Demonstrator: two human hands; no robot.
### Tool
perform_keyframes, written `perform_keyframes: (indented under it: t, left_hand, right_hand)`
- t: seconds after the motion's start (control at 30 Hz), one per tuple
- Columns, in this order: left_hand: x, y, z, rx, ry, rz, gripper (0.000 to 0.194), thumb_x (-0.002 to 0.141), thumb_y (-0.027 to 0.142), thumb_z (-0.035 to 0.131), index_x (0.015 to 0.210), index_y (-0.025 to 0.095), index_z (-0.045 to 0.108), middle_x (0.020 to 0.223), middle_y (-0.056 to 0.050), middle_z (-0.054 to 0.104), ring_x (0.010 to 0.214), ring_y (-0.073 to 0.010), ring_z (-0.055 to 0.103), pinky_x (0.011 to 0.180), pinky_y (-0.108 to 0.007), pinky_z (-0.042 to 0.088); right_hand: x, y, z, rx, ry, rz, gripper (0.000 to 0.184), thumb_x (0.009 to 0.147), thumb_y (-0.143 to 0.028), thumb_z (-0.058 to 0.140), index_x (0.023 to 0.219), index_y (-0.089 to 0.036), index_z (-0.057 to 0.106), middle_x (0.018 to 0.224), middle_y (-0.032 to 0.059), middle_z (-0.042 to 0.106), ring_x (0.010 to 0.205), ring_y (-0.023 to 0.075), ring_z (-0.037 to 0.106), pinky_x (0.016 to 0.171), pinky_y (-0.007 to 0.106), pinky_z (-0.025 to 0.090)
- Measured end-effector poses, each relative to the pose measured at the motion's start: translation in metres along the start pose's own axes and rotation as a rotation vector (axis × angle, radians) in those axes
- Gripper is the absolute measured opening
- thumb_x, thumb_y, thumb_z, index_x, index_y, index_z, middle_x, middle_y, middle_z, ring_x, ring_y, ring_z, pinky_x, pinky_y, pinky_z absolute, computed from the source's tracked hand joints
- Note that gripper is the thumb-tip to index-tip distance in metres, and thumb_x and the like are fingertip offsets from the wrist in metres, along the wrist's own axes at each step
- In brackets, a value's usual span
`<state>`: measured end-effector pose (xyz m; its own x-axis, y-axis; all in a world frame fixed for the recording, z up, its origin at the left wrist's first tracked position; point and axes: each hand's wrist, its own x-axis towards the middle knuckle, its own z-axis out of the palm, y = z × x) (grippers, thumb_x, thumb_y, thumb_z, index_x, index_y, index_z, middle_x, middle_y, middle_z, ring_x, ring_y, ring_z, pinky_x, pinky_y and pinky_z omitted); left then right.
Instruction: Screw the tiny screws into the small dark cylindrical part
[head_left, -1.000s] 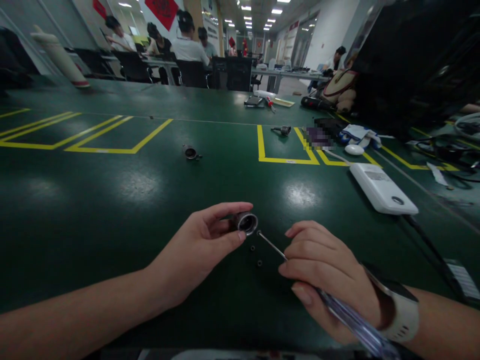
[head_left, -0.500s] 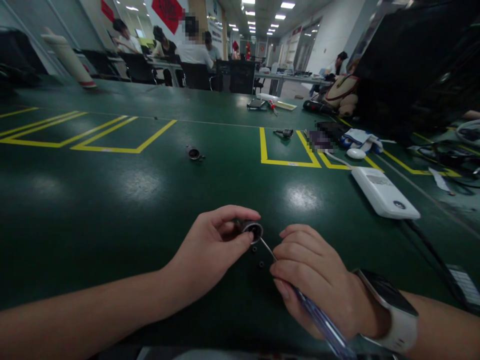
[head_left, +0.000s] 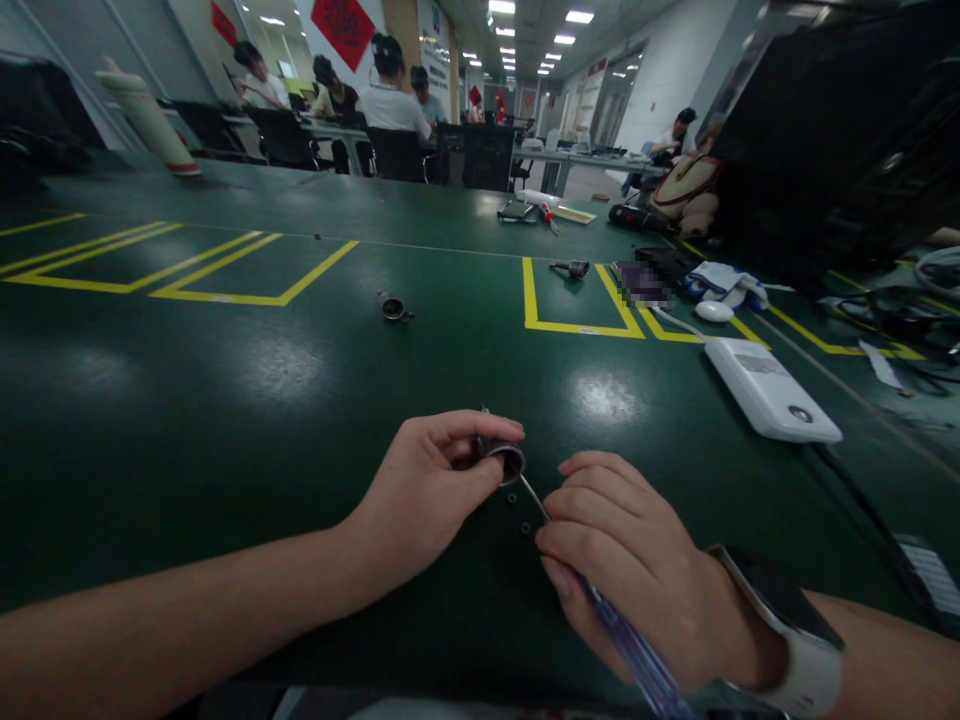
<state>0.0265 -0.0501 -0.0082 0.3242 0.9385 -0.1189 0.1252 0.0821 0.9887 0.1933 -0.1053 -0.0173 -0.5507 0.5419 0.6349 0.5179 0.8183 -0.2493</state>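
Observation:
Between the thumb and fingers of my left hand [head_left: 431,490] is a small round metal housing [head_left: 513,466], its open end turned toward my right hand. My right hand [head_left: 630,560] is closed around a screwdriver [head_left: 634,650] with a clear purple handle. The thin shaft reaches up to the housing's rim, and its tip is inside the opening, hidden from view. Just below the housing, two small dark nut-like rings [head_left: 525,528] lie on the green table. A similar metal housing [head_left: 393,309] sits farther off, left of centre.
A dark metal part [head_left: 576,270] lies inside a yellow taped box. On the right is a white power bank [head_left: 772,390] with a black cable. Behind it are a white mouse [head_left: 714,312] and a blue-white cloth [head_left: 727,282]. Several people sit at far tables.
My right hand has moved left, bringing the screwdriver tip from outside the housing into its opening. My left hand keeps its hold on the housing. The view has shifted slightly.

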Motion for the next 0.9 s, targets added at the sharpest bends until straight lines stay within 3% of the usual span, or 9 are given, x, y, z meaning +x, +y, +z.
perform_keyframes:
  t: [0.1,0.27,0.37,0.53,0.7,0.9]
  left_hand:
    - [0.000,0.001,-0.002,-0.063,-0.006,-0.005,0.022,0.066,0.012,0.065,0.088,0.017,0.065,0.092,-0.003,0.070,0.086,-0.0181,0.065,0.079,-0.031,0.051]
    - [0.004,0.006,-0.013,-0.180,-0.001,-0.061,0.037,0.063,0.009,0.070,0.098,0.017,0.060,0.095,-0.004,0.069,0.089,-0.0169,0.064,0.083,-0.030,0.049]
    - [0.007,0.009,-0.019,-0.238,0.009,-0.047,0.040,0.063,0.012,0.073,0.100,0.018,0.061,0.097,-0.004,0.069,0.090,-0.0170,0.064,0.085,-0.031,0.048]
    - [0.009,0.012,-0.022,-0.332,-0.018,-0.040,0.030,0.066,0.015,0.072,0.094,0.017,0.063,0.090,-0.003,0.069,0.083,-0.0167,0.064,0.077,-0.029,0.051]
    - [0.010,0.010,-0.023,-0.376,-0.051,-0.036,0.024,0.069,0.016,0.070,0.093,0.017,0.063,0.091,-0.003,0.068,0.086,-0.0163,0.064,0.076,-0.027,0.051]
    - [0.008,0.007,-0.021,-0.437,-0.029,-0.037,0.026,0.069,0.015,0.069,0.094,0.018,0.064,0.096,-0.003,0.068,0.095,-0.0186,0.062,0.088,-0.033,0.048]
  right_hand:
    - [-0.002,0.005,-0.002,0.279,0.077,0.176,0.014,0.076,-0.006,0.048,0.084,-0.014,0.057,0.073,0.0057,0.062,0.072,0.0169,0.056,0.083,0.041,0.045]
    - [-0.004,0.020,-0.005,0.928,0.189,0.733,0.021,0.085,-0.025,0.046,0.068,-0.018,0.057,0.056,-0.0013,0.055,0.057,0.0137,0.054,0.091,0.042,0.042]
    - [-0.006,0.026,-0.003,1.102,0.153,0.875,0.022,0.082,-0.029,0.051,0.063,-0.018,0.056,0.050,-0.0029,0.053,0.050,0.0119,0.050,0.089,0.040,0.043]
    - [-0.013,0.029,0.001,1.078,0.032,0.857,0.024,0.084,-0.032,0.052,0.066,-0.017,0.056,0.056,-0.0013,0.055,0.055,0.0124,0.050,0.076,0.034,0.047]
    - [-0.010,0.022,-0.002,0.859,-0.025,0.760,0.025,0.087,-0.030,0.047,0.066,-0.018,0.054,0.057,-0.0018,0.053,0.059,0.0132,0.052,0.085,0.038,0.044]
    - [-0.007,0.006,-0.009,0.391,-0.119,0.352,0.014,0.080,-0.012,0.045,0.070,-0.018,0.051,0.061,-0.0016,0.051,0.059,0.0121,0.050,0.095,0.044,0.037]
